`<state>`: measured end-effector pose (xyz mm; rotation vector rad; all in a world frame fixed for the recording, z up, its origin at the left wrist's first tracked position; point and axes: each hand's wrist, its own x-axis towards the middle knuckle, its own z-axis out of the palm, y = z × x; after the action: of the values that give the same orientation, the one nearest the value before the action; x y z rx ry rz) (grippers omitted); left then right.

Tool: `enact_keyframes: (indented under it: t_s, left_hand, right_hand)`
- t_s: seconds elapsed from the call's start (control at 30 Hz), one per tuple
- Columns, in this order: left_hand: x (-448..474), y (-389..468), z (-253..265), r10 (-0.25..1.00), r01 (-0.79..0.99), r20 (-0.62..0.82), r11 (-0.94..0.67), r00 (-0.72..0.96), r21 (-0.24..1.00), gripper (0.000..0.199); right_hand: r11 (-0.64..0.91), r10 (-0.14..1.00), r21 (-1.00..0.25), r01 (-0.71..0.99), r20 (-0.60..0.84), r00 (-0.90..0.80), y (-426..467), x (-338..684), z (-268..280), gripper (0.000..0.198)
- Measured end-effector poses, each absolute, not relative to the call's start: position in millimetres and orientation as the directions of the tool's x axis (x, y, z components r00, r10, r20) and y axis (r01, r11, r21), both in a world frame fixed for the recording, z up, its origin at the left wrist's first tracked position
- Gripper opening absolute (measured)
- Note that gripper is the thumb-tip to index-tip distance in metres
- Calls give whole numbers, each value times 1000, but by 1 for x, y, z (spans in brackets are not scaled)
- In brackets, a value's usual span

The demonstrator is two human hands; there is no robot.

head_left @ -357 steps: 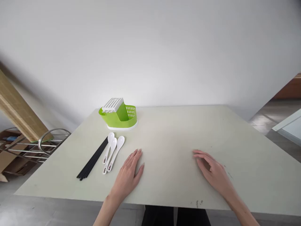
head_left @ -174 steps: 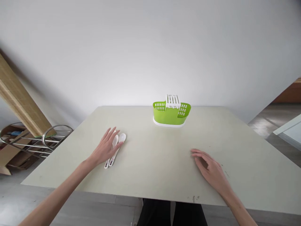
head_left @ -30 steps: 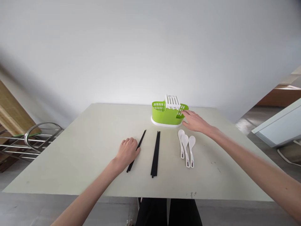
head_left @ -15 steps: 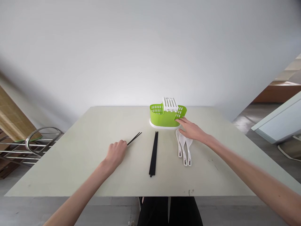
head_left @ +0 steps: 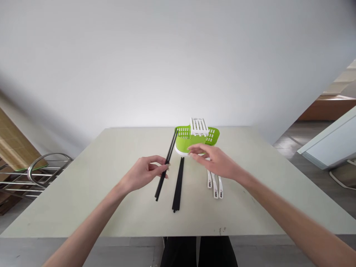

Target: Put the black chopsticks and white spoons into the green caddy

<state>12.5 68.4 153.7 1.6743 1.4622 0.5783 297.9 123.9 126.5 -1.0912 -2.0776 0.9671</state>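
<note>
Pinched in my left hand (head_left: 150, 170) is a pair of black chopsticks (head_left: 160, 185), raised at a slant with the thin ends toward the basket. My right hand (head_left: 210, 159) hovers in front of the green cutlery basket (head_left: 183, 144), fingers stretched out and holding nothing. That basket has a white slotted top (head_left: 199, 127) and a white base. A bundle of black chopsticks (head_left: 178, 189) lies on the table between my hands. Three white spoons (head_left: 215, 187) lie under my right hand, which hides their bowls.
The pale table (head_left: 125, 218) reaches back to a white wall (head_left: 139, 66). On the left stands a metal rack (head_left: 36, 174) beside a bamboo-coloured board (head_left: 16, 141). A white panel (head_left: 330, 141) is at the right.
My left hand has lifted its chopsticks off the table and brought them right, tilting them upward. My right hand has left the basket's right end and moved left.
</note>
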Motion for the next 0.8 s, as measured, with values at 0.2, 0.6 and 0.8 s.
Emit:
enact_keyframes:
  t_s: [0.2, 0.6, 0.8]
  left_hand:
    - [45, 64, 150, 874, 352, -206, 44, 440, 935, 43]
    - [15, 52, 127, 723, 330, -409, 259, 556, 908, 40]
    - [13, 54, 125, 697, 339, -426, 269, 578, 901, 39]
  right_hand:
    - [139, 799, -983, 119, 41, -601, 116, 261, 129, 48]
    - [50, 843, -999, 22, 31, -537, 116, 269, 107, 51]
    - [49, 849, -999, 20, 31, -527, 114, 274, 107, 51]
